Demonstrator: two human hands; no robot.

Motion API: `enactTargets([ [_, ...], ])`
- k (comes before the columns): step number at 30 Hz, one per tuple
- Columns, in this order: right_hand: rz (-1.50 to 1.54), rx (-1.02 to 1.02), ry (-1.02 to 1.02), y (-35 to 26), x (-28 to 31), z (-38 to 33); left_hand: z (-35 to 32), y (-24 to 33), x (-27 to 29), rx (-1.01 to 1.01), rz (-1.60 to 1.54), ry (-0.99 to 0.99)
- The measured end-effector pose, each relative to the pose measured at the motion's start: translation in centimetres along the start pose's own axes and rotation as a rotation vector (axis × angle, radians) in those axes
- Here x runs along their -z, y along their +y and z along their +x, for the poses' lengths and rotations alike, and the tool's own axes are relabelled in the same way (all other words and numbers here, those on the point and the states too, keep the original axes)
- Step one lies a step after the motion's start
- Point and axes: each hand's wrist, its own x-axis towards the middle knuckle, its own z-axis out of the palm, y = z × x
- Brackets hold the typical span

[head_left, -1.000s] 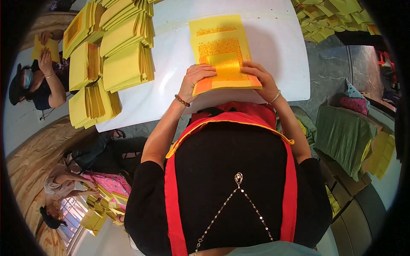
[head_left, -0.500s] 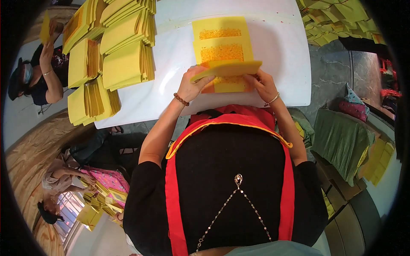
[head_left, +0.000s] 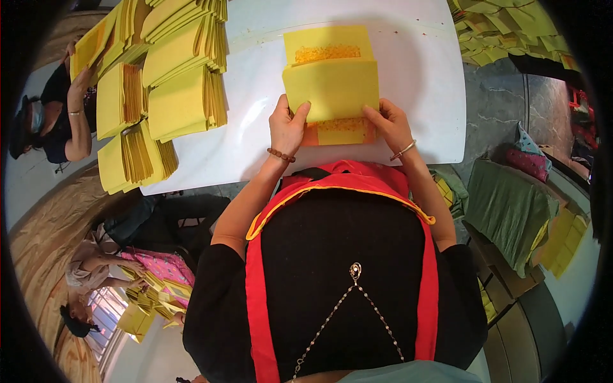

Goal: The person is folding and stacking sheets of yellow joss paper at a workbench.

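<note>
The folded flap of plain yellow paper (head_left: pixel 331 86) lies on the white bench (head_left: pixel 421 83), directly far of both hands, atop a yellow sheet with orange printed bands (head_left: pixel 327 48). Its long axis runs left to right. The left hand (head_left: pixel 287 124) pinches the flap's near-left corner, thumb on top; the right hand (head_left: pixel 388 123) presses its near-right edge with bent fingers. Both are equally near. Stacks of folded yellow paper (head_left: pixel 172 83) sit far left.

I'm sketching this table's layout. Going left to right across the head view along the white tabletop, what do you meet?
Stacks of folded yellow paper → left hand → folded yellow sheet with orange print → right hand → bare white table edge → heap of loose yellow sheets.
</note>
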Motion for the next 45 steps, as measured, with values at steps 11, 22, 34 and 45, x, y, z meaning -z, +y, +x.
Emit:
enactTargets([
  [11, -0.155, 0.078, 0.295, 1.4, -0.8, 2.0, 1.8, -0.8, 0.1, 0.002, 0.098, 0.041],
  [22, -0.46, -0.002, 0.447, 0.9, -1.5, 2.3, 2.4, 0.7, 0.3, 0.06, 0.102, -0.014],
  [34, -0.672, -0.065, 0.405, -0.7, -1.8, 3.3, 2.1, 2.6, -3.0, -0.973, 1.041, -0.351],
  [45, -0.661, 0.025, 0.464, 0.3, -2.0, 2.2, 2.0, -0.5, -3.7, -0.957, 1.183, -0.496],
])
